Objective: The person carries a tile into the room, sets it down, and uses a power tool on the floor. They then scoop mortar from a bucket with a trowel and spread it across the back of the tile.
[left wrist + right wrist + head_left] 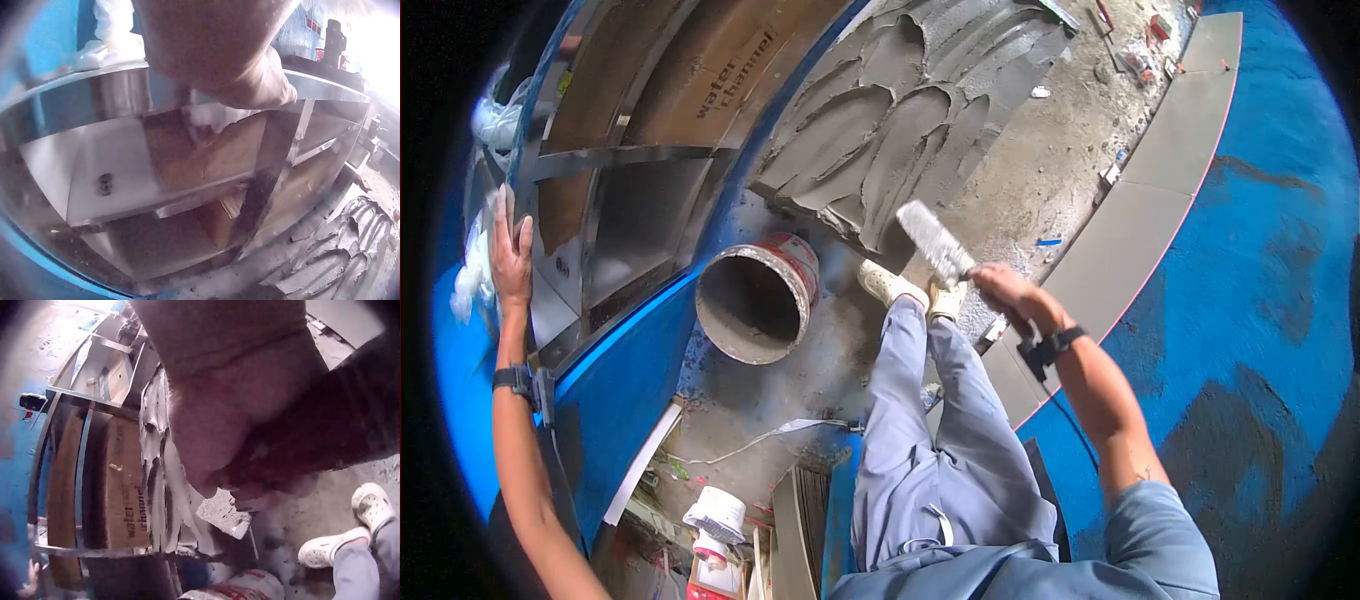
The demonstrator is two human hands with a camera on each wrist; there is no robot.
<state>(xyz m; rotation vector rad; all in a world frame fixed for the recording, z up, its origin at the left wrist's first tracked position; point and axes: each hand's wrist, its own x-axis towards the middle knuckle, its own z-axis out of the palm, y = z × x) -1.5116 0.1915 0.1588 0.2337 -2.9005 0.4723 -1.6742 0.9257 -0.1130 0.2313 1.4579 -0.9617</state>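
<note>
My right hand [1010, 290] grips the handle of a trowel [935, 243], whose flat blade is coated with grey mortar. The blade points toward the near edge of a ridged mortar bed [890, 130] on the floor. In the right wrist view, the dark handle [350, 412] runs through the fist and the smeared blade shows beyond it. On the far left, my left hand [510, 250] rests on the top edge of a metal shelf unit [645, 155], fingers straight. The left wrist view shows that hand lying over the shelf rim, its fingertips mostly hidden.
A mortar-crusted bucket [750, 305] stands between the shelf and my feet. Laid grey tiles [1090, 235] run along the right, beside a pink string line and blue-coated floor [1270, 250]. A cardboard box [700, 85] lies in the shelf. Stacked tiles [800, 520] lean near my legs.
</note>
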